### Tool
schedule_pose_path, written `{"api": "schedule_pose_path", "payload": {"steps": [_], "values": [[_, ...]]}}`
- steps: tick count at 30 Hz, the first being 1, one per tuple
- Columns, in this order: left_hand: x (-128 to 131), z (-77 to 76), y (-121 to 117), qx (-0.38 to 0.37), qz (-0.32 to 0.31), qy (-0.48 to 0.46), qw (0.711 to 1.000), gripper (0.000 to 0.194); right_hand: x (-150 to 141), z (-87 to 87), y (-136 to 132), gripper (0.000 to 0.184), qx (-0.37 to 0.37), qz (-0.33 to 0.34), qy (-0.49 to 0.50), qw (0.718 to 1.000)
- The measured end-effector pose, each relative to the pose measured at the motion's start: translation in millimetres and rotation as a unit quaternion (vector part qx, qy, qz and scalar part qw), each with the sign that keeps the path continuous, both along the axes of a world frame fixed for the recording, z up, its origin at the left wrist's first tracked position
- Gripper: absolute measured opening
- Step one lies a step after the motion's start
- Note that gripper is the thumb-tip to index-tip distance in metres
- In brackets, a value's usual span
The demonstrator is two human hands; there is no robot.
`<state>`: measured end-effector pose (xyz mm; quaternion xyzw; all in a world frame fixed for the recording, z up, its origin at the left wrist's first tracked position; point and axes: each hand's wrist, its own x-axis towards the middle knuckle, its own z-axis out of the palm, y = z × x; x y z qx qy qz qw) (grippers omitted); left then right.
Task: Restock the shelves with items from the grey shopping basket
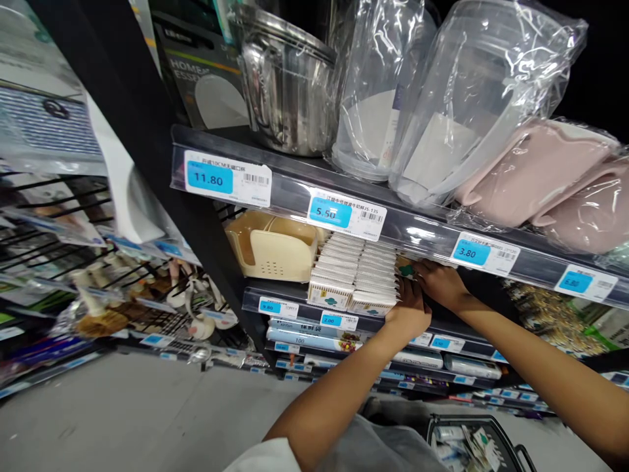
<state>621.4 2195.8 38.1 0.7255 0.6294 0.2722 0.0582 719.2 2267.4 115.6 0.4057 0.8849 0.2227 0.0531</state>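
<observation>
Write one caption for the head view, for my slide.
Left hand at the white packs, right hand close by, beneath a price-tagged shelf.

Left hand [411,311] at stacked white packets [335,272], right hand [443,283] beside, shelf [419,232] above.

White packs [368,275] — green-marked, shelved in two rows.

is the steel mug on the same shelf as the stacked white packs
No, the steel mug stands on the upper shelf, while the stacked white packs sit on the shelf below.
</observation>
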Motion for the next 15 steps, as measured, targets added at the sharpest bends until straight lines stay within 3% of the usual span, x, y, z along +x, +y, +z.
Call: {"api": "schedule_pose_path", "payload": {"steps": [5, 15], "values": [[1, -0.2, 2, -0.028, 0.003, -0.005, 1.000, 0.066, -3, 6.4, 3, 0.043, 0.033, -0.014, 0.000, 0.999], [-2, 5.7, -1, -0.009, -0.007, -0.002, 1.000, 0.068, -19, 13.4, 5, 0.041, 0.029, -0.012, 0.031, 0.999]]}}
